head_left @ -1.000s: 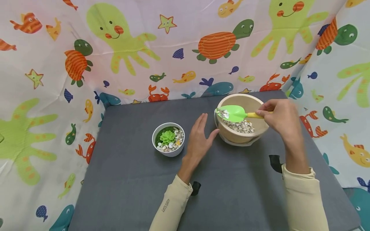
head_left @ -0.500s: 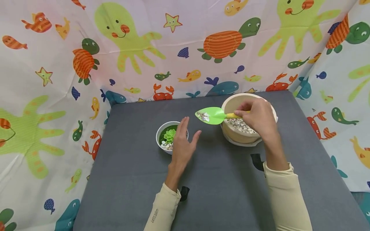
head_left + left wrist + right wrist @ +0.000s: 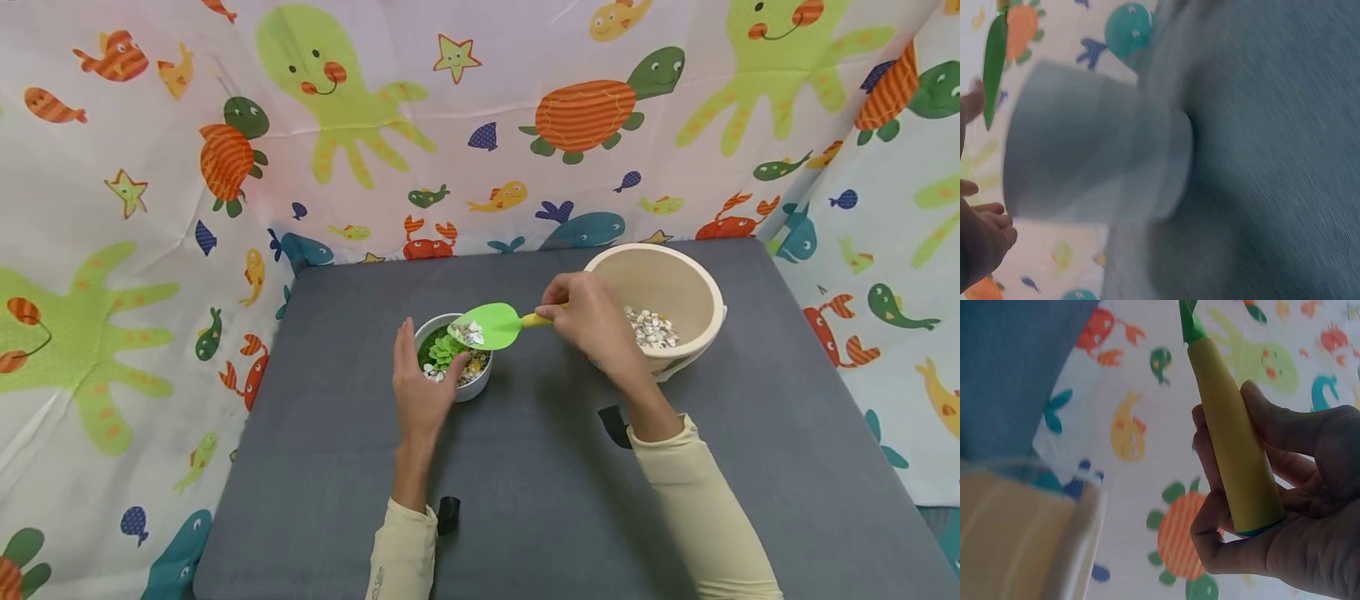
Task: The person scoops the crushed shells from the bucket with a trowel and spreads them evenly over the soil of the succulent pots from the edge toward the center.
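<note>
My right hand [image 3: 596,321] grips the yellow handle of a small green trowel [image 3: 497,327], thumb and fingers curled round it in the right wrist view. White and grey pebbles [image 3: 468,333] lie on the blade, which is over the right side of a white pot [image 3: 476,386]. Inside the pot are a green succulent [image 3: 444,350] and more pebbles. My left hand [image 3: 423,392] is at the pot's near left side, thumb and fingers spread apart around the rim. In the left wrist view the pot [image 3: 1091,150] stands upright on the table, fingertips close to its rim.
A cream bucket [image 3: 701,287] holding pebbles [image 3: 651,330] stands to the right, beyond my right forearm. The grey cloth-covered table [image 3: 315,467] is bounded by a sea-animal curtain [image 3: 375,200] at the back and sides.
The trowel with its pebbles has moved left from over the bucket to over the pot. My left hand has moved left to the pot's near side.
</note>
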### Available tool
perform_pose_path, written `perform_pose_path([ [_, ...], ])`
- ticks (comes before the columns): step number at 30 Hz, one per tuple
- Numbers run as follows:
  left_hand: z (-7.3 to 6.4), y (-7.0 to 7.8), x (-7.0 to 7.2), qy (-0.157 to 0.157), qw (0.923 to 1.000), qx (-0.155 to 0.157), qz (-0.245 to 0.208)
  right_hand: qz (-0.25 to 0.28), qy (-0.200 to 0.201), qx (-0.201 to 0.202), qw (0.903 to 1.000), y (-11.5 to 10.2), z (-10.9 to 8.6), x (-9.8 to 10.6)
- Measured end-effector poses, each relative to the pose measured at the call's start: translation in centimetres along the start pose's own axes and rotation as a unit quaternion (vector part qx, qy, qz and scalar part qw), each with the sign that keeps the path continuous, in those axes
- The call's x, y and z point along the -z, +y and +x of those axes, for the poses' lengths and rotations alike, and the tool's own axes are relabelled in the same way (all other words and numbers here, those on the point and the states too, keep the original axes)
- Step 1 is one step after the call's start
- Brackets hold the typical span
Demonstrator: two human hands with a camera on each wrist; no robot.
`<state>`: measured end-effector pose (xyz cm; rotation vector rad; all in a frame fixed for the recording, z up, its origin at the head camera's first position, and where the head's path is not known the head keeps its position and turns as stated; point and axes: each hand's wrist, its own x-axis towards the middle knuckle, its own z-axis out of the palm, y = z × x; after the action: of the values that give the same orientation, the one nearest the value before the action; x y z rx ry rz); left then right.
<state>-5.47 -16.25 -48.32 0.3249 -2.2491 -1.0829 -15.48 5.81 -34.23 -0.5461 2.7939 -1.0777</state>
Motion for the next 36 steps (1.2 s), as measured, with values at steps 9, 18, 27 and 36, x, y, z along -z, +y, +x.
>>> perform_pose_path([
  [9,-0.9,-2.6,1.0,-0.095,0.9913,0.091,-0.008,-0.075,-0.008,0.077,0.9942,-2.9,0.0,-4.3],
  [18,-1.3,-3.0,0.4,-0.09,0.9904,0.104,-0.001,-0.174,0.065,0.178,0.9662,-5.0,-1.2,-6.7],
  [27,-1.6,-2.9,0.1,-0.051,0.9922,0.112,0.02,-0.202,0.098,0.241,0.9442,-5.6,-1.8,-7.0],
  [36,-2.0,-2.6,-0.6,0.018,0.9907,0.1,0.091,-0.154,0.15,0.252,0.9435,-4.8,-2.2,-6.0],
])
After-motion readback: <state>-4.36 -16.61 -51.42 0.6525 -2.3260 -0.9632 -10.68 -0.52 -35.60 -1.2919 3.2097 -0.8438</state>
